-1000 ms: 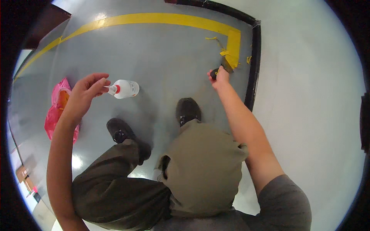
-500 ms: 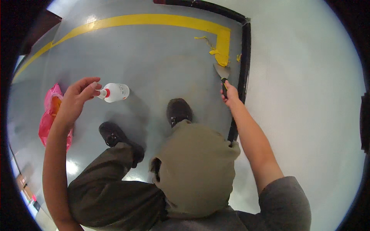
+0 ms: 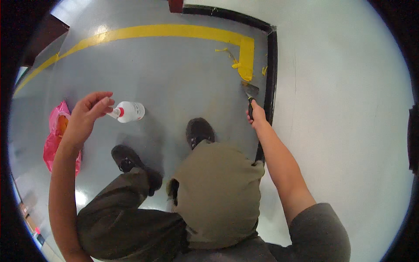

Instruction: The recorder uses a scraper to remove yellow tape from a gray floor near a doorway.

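My right hand point(image 3: 257, 115) is wrapped around the dark handle of a scraper point(image 3: 250, 90). Its flat metal blade points away from me, at or just short of the ragged near end of a yellow floor tape strip point(image 3: 246, 56). Loose yellow scraps point(image 3: 236, 65) lie beside that end. On the left, my left hand point(image 3: 91, 111) hovers with fingers loosely curved and a gap between thumb and forefinger. Close beside it, a white spray bottle point(image 3: 132, 112) with a red collar appears to stand on the floor. My hand partly hides its spray head.
A pink plastic bag point(image 3: 53, 146) with something orange-yellow inside lies at the left. Black skirting point(image 3: 271, 74) runs along the white wall point(image 3: 340, 109) on the right. My dark shoes point(image 3: 200, 132) are on the grey floor point(image 3: 174, 74). A dark red object point(image 3: 176, 6) stands at the far edge.
My view has shifted slightly, so the floor sits lower in the picture. The scraper blade has drawn back a little from the tape's end. My left hand stays beside the bottle.
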A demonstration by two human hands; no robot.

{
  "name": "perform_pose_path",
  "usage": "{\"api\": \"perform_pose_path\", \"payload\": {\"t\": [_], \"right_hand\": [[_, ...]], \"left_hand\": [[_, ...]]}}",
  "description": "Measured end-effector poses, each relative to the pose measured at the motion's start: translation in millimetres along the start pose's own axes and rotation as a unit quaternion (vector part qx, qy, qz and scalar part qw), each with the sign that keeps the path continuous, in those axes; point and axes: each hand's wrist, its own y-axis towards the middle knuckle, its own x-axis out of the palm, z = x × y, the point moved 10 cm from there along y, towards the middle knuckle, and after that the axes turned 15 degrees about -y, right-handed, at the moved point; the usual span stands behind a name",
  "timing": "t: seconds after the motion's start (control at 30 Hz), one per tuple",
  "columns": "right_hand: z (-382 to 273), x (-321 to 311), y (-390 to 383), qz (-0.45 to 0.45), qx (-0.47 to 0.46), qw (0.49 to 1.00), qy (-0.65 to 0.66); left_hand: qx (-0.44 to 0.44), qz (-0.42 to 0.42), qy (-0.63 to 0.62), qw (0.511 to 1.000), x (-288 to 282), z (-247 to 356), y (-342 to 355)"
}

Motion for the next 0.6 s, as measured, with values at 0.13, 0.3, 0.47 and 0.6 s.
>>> {"api": "perform_pose_path", "payload": {"t": [0.13,0.3,0.47,0.6], "right_hand": [[10,3,-6,-0.032,0.026,0.999,0.004],[-16,-33,27,0.016,0.003,0.999,-0.041],[16,-26,-13,-0.004,0.041,0.996,-0.082],[-41,-62,21,0.096,0.035,0.989,-0.104]], "left_hand": [[0.016,0.028,-0.016,0.999,-2,12,-7],[0.015,0.031,0.007,0.999,-9,7,-4],[-0.005,0.029,-0.012,0.999,-10,-3,-3],[0.015,0.021,-0.007,1.000,3,7,0]]}}
